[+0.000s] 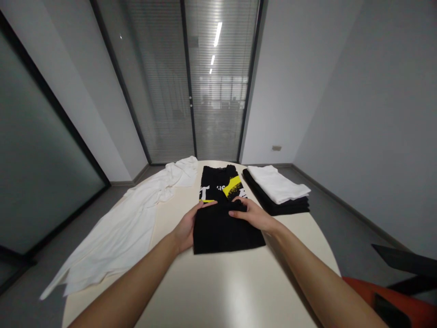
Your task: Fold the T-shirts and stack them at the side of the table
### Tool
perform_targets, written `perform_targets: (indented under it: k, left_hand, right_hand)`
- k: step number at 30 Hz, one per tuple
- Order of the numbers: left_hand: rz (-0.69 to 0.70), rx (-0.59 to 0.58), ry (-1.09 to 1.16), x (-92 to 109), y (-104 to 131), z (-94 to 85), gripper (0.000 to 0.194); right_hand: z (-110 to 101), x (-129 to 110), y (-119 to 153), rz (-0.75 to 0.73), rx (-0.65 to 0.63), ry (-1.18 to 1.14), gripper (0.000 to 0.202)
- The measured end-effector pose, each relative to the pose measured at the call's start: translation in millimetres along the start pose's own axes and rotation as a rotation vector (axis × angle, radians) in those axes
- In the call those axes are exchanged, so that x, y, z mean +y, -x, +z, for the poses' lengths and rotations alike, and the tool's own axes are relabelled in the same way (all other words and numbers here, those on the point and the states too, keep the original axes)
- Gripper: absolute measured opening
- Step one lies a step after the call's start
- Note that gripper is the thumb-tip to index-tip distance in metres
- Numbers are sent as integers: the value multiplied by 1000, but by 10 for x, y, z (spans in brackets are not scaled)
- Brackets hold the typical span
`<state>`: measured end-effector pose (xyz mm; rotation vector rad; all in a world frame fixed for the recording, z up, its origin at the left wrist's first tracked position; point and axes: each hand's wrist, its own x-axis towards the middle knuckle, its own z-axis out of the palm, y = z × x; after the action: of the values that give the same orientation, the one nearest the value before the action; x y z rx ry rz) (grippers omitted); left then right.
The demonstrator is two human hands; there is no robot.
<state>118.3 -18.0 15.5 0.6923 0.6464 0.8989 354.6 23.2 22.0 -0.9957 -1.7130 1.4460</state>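
A black T-shirt (225,232) with white lettering and a yellow patch lies in the middle of the table, its near part folded up over the print. My left hand (186,228) grips its left edge at the fold, with a finger laid along the folded edge. On the right, my right hand (254,214) pinches the upper edge of the folded part between thumb and fingers. Some fingertips of both hands are hidden by the cloth.
A white long-sleeved shirt (126,232) is spread along the left side, one sleeve hanging past the table edge. At right, a folded white garment (276,184) rests on folded black garments (290,209). An orange-red chair (382,298) stands beside the pale table (218,291).
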Motion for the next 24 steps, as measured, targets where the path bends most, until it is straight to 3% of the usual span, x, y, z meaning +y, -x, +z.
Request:
perform_targets:
  k: [4, 10, 14, 17, 20, 22, 24]
  left_hand:
    - [162, -14, -103, 8, -12, -90, 65]
    - [353, 114, -473, -111, -186, -201, 55]
    - [475, 218, -592, -169, -295, -242, 45]
    - [471, 302, -636, -199, -332, -289, 46]
    - [402, 302, -635, -226, -336, -338, 56]
    - [393, 282, -651, -244, -329, -358, 58]
    - [415, 297, -674, -259, -320, -362, 56]
  right_hand:
    - [-46, -2, -22, -32, 117, -71, 43]
    - [-131, 139, -140, -125, 315, -31, 48]
    - [-194, 286, -233, -125, 310, 29, 53]
    - [-255, 349, -221, -67, 220, 84, 74]
    - [-342, 403, -170, -33, 179, 165, 96]
    - [-404, 444, -147, -11, 204, 252, 95]
    - [-455, 482, -143, 7, 276, 343, 81]
